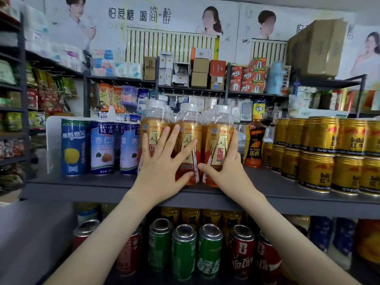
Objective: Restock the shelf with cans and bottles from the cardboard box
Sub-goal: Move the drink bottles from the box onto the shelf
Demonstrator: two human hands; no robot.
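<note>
two bare forearms (115,223) reach up from the bottom edge to the grey shelf (102,186). the left hand (164,159) spreads straight fingers (174,138) flat over the fronts of the left and middle gold bottles (189,130), thumb low on the middle one; it presses and grasps nothing. the right hand (228,165) lays its fingers (234,140) along the flank of the right bottle (218,136), thumb across the front; they look straight, not clenched.

three bottles stand in the front row near the shelf's front edge, with more caps behind, number unclear. this batch looks placed and only wants squaring up. the cardboard box does not show near the hands, so what remains is unknown.

alongside stand three tall blue cans (102,147) in front, one dark hi-tiger bottle (255,145), and gold cans (320,153) stacked two high.
</note>
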